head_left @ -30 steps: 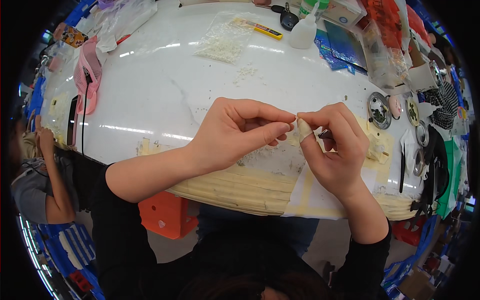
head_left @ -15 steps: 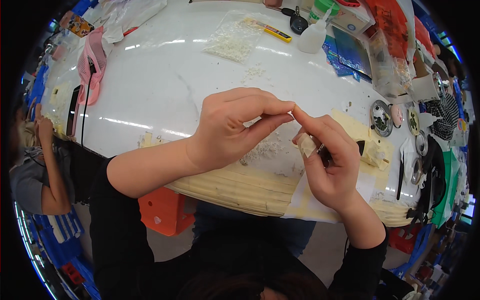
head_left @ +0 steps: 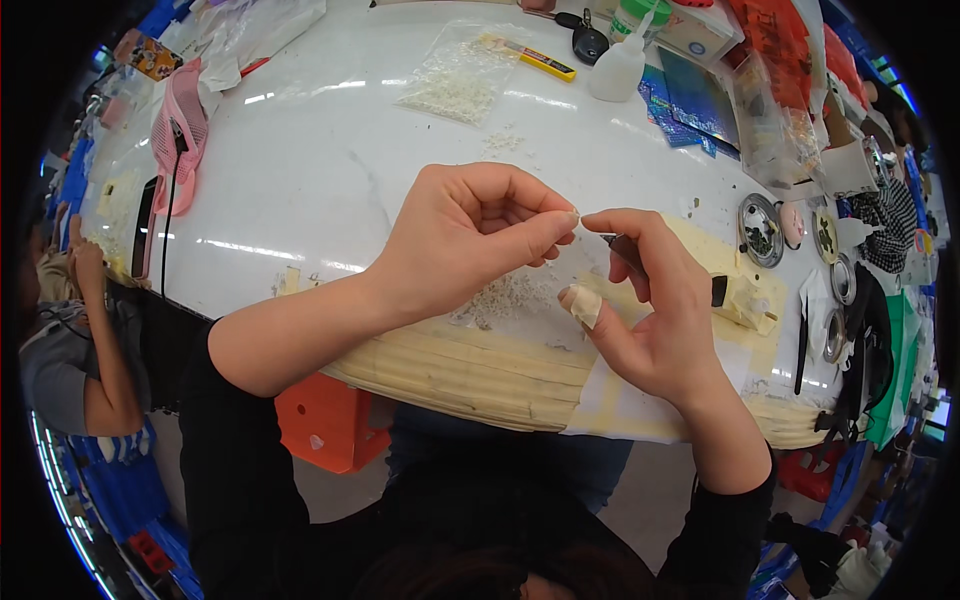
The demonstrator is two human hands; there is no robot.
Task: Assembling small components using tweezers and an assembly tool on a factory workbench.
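Over the near part of the white table, my left hand point(head_left: 455, 235) is closed, thumb and index finger pinched together. Something tiny shows at their tips, too small to name. Close beside it, my right hand point(head_left: 665, 320) has its index fingertip almost touching the left fingertips. Its thumb, wrapped in cream tape point(head_left: 581, 305), stands away from the index finger. A small dark metal tool point(head_left: 628, 252) with a narrow tip lies held among its fingers; the rest of it is hidden. Below the hands lies a heap of small white bits point(head_left: 505, 300).
A clear bag point(head_left: 458, 85) of white bits and a yellow cutter point(head_left: 545, 62) lie farther off. A white squeeze bottle point(head_left: 617, 70) stands near blue shiny sheets point(head_left: 690, 105). Small metal dishes point(head_left: 762, 230) sit at right. Tape covers the near edge point(head_left: 470, 375). Another person point(head_left: 95, 330) works at left.
My right thumb has opened away from its index finger, and the metal tool shows more clearly. My left hand has rolled, its other fingers now curling under the pinch.
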